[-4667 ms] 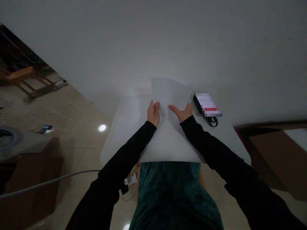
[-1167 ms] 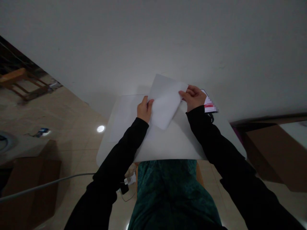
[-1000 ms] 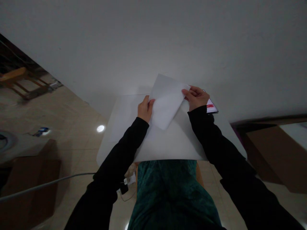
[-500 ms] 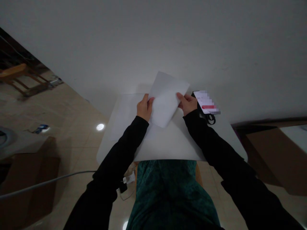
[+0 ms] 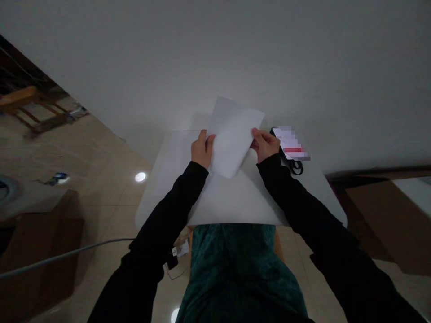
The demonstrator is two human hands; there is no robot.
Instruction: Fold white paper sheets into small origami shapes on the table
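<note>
A white sheet of paper (image 5: 231, 134) is held up above the far half of a small white table (image 5: 235, 202), tilted with its top corner toward the wall. My left hand (image 5: 201, 149) pinches the sheet's left edge, thumb on the front. On the right edge my right hand (image 5: 266, 144) grips the paper with curled fingers. Both arms are in black sleeves.
A phone (image 5: 290, 143) with a lit screen lies on the table's far right, a dark cord loop beside it. A white wall stands right behind the table. Brown cardboard boxes (image 5: 40, 251) and a grey cable (image 5: 67, 256) are on the tiled floor at left; a wooden chair (image 5: 27, 103) stands far left.
My right hand slid down from the sheet's top right corner to its right edge, uncovering the phone. The paper now stands slightly higher. My left hand kept its grip.
</note>
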